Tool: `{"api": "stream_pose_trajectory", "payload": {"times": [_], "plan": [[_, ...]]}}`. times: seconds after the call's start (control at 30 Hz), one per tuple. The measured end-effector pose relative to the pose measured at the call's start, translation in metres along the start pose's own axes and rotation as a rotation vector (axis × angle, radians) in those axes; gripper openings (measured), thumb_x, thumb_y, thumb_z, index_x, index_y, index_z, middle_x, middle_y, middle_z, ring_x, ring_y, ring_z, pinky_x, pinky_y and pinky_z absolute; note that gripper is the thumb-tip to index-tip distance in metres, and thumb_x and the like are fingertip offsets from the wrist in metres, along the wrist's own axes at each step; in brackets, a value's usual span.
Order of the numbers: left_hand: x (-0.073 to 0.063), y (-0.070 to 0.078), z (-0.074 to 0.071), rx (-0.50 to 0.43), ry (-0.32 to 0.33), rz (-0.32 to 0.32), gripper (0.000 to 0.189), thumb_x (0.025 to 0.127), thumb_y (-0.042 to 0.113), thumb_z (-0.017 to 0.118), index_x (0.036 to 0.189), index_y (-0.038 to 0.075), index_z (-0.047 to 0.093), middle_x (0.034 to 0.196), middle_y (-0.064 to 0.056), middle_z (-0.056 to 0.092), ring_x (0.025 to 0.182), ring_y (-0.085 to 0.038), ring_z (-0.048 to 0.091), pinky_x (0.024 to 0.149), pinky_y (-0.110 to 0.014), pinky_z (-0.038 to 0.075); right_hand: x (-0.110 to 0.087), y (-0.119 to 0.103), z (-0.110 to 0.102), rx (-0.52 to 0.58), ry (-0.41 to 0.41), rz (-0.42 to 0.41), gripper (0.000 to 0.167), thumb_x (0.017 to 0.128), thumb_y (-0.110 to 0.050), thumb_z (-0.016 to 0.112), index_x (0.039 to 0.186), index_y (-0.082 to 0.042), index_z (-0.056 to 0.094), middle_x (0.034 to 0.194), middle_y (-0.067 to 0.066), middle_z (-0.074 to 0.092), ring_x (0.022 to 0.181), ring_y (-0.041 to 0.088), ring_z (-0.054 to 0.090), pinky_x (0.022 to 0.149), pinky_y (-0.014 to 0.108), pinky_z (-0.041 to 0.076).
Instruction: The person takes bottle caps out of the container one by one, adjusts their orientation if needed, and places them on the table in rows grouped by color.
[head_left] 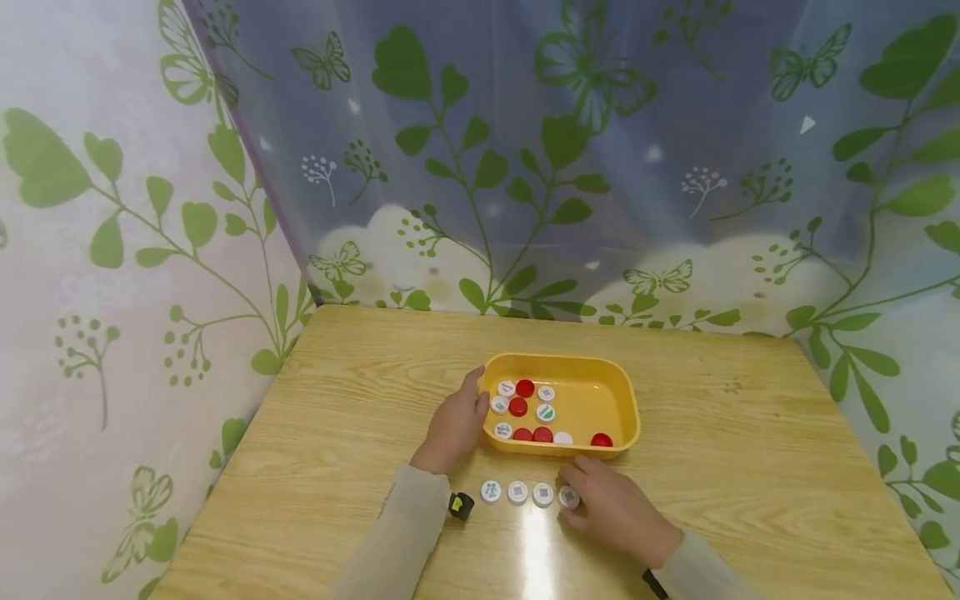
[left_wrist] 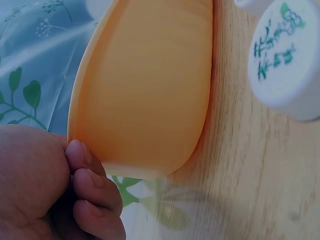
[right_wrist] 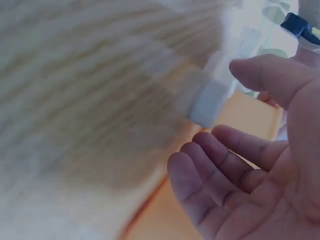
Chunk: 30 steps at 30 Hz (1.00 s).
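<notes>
The left grip point(head_left: 453, 425) pinched the left end of the yellow tray point(head_left: 592, 404) on the table point(head_left: 360, 392); the right grip point(head_left: 611, 504) was spread around the rightmost of 4 white caps point(head_left: 517, 492) lined up alongside.

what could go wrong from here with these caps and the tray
The right hand is right at the end cap of the row, so a careless move might knock it out of line.

The left hand holds one end of the tray; a tug or tilt could make the loose red caps and white ones inside slide.

The black device at the left wrist sits close to the row's other end and may brush the nearest cap.
</notes>
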<state>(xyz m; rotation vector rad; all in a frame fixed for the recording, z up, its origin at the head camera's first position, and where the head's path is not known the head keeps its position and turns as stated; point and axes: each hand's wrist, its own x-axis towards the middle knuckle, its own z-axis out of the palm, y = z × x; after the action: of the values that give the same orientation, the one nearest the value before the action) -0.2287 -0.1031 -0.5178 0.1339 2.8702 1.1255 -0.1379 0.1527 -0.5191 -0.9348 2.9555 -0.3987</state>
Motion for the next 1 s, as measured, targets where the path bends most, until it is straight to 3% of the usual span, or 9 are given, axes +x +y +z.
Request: {"api": "stream_pose_trajectory", "payload": {"times": [0.1,0.2,0.27,0.4,0.47,0.57,0.73,0.8,1.0], "plan": [[0.0,-0.001,0.001,-0.005,-0.004,0.0,0.054,0.112,0.028,0.046,0.161,0.012,0.032,0.079,-0.002,0.063,0.062,-0.016,0.054,0.059,-0.029,0.047,-0.002,-0.006,-0.008,-0.015,0.015,-0.026,0.034,0.089,-0.031,0.079,0.115,-0.011,0.07,0.102,-0.005,0.062,0.086,0.008,0.056,0.071,0.028,0.053],[-0.001,-0.001,0.001,-0.012,0.002,-0.006,0.053,0.111,0.028,0.047,0.16,0.012,0.033,0.088,-0.003,0.067,0.065,-0.016,0.055,0.061,-0.03,0.048,0.002,-0.009,-0.026,-0.012,0.058,-0.076,0.031,0.092,-0.029,0.076,0.115,-0.009,0.071,0.103,-0.002,0.064,0.085,0.009,0.058,0.069,0.026,0.054],[-0.002,0.0,0.0,-0.014,0.005,-0.011,0.053,0.111,0.028,0.047,0.16,0.013,0.033,0.094,-0.005,0.069,0.066,-0.016,0.057,0.062,-0.03,0.049,0.011,-0.006,-0.041,-0.013,0.117,-0.103,0.026,0.091,-0.026,0.077,0.112,-0.009,0.072,0.101,-0.001,0.065,0.083,0.009,0.058,0.066,0.024,0.054],[-0.002,0.002,0.0,-0.014,0.009,-0.012,0.053,0.111,0.029,0.048,0.16,0.013,0.034,0.1,-0.006,0.071,0.069,-0.016,0.058,0.064,-0.03,0.05,0.04,0.009,-0.068,-0.022,0.19,-0.05,0.025,0.09,-0.022,0.079,0.111,-0.009,0.072,0.099,0.0,0.064,0.081,0.011,0.059,0.065,0.026,0.054],[-0.001,0.003,-0.001,-0.008,0.008,-0.008,0.053,0.111,0.028,0.048,0.16,0.013,0.034,0.099,-0.007,0.071,0.069,-0.017,0.058,0.064,-0.031,0.05,0.058,0.018,-0.075,-0.026,0.149,0.007,0.026,0.092,-0.024,0.077,0.111,-0.008,0.072,0.1,0.002,0.066,0.081,0.013,0.061,0.067,0.03,0.055],[-0.001,0.004,-0.001,0.007,0.013,0.002,0.053,0.111,0.027,0.049,0.16,0.012,0.034,0.099,-0.008,0.071,0.071,-0.016,0.058,0.067,-0.031,0.051,0.085,0.027,-0.078,0.001,0.003,0.088,0.026,0.095,-0.027,0.074,0.109,-0.006,0.07,0.101,0.006,0.069,0.079,0.016,0.062,0.07,0.035,0.056],[0.0,0.005,-0.003,0.014,0.012,0.009,0.054,0.111,0.026,0.048,0.16,0.012,0.033,0.077,-0.006,0.061,0.064,-0.017,0.054,0.062,-0.031,0.049,0.124,0.037,-0.074,0.051,-0.175,0.176,0.029,0.096,-0.026,0.073,0.077,-0.007,0.062,0.068,0.001,0.055,0.058,0.014,0.045,0.059,0.031,0.043],[-0.001,0.006,-0.003,0.013,0.006,0.001,0.054,0.111,0.027,0.048,0.161,0.012,0.032,0.07,-0.004,0.055,0.06,-0.017,0.052,0.059,-0.029,0.047,0.134,0.039,-0.069,0.035,-0.217,0.2,0.036,0.096,-0.027,0.074,0.068,-0.01,0.057,0.062,-0.001,0.045,0.055,0.014,0.04,0.056,0.03,0.037],[-0.003,0.006,-0.002,0.015,0.007,-0.001,0.053,0.111,0.026,0.048,0.16,0.012,0.033,0.066,-0.002,0.051,0.056,-0.015,0.049,0.054,-0.027,0.044,0.146,0.022,-0.066,-0.072,-0.321,0.264,0.035,0.091,-0.033,0.077,0.068,-0.012,0.063,0.066,0.0,0.056,0.061,0.018,0.05,0.058,0.031,0.044]]}}
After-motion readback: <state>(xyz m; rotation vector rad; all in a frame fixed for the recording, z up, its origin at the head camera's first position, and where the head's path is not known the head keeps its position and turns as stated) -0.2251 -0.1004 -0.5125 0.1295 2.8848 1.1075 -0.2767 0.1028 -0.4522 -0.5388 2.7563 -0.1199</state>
